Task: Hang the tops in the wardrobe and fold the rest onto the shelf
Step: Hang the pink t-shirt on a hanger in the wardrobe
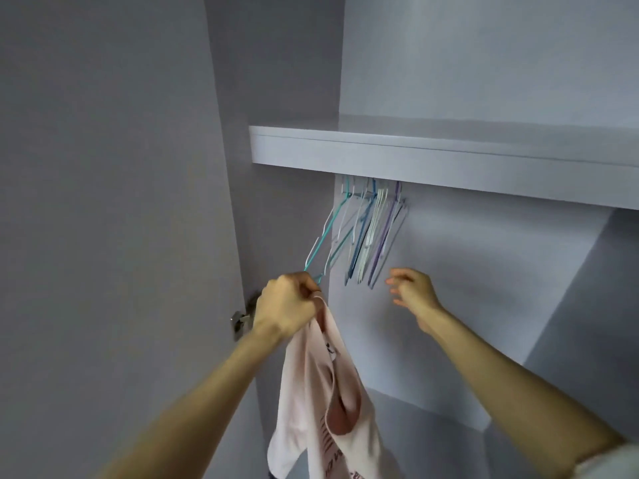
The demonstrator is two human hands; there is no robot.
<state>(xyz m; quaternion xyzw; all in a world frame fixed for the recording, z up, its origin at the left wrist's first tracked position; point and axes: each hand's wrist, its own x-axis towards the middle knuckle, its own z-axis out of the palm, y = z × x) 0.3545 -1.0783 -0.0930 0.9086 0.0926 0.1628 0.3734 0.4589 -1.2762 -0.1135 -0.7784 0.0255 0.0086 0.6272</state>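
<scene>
I see a pale grey wardrobe (484, 271) with plain panels. An open door (103, 202) stands at the left, with a metal hinge (240, 319) on its edge. The light is soft and leaves a shadow at the right.

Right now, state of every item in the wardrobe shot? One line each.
Left hand: grip closed on the pink top and the teal hanger's end.
Right hand: fingers relaxed, holding nothing, beside the hangers.
Pink top: bunched, dangling, not on a hanger.
Teal hanger: hooked at the rail, pulled outward by its lower end.
Other hangers: bare, bunched on the rail.
Shelf: nothing visible on it.
Wardrobe door: open.
</scene>
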